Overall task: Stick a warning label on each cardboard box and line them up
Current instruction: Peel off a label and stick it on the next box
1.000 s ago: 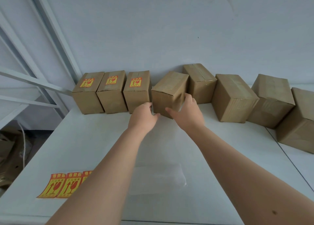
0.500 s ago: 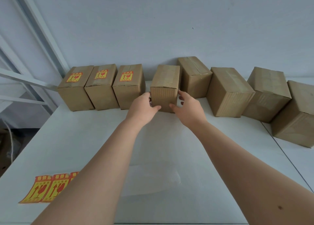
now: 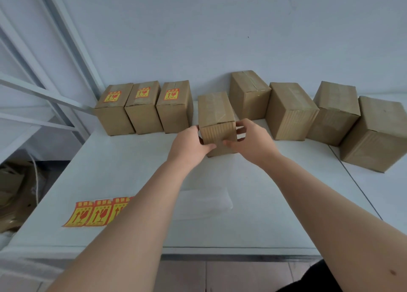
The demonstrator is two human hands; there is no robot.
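Observation:
An unlabelled cardboard box (image 3: 214, 113) stands on the white table (image 3: 264, 203), a little nearer to me than the row at the wall. My left hand (image 3: 189, 144) grips its left front edge and my right hand (image 3: 248, 139) grips its right front edge. To its left, three boxes (image 3: 143, 115) stand side by side at the wall, each with a yellow and red warning label (image 3: 171, 94) on top. To its right, several plain boxes (image 3: 290, 113) stand unevenly. A strip of warning labels (image 3: 94, 213) lies near the table's front left, partly hidden by my left forearm.
A white metal frame (image 3: 44, 93) rises at the left past the table's edge, with cardboard scraps (image 3: 13, 192) on the floor below. The rightmost box (image 3: 378, 137) sits on an adjoining table surface (image 3: 385, 192). A pale wall stands behind the row.
The box between my hands has turned from angled to square and slid out from the wall towards me. Both hands have stayed on its front sides.

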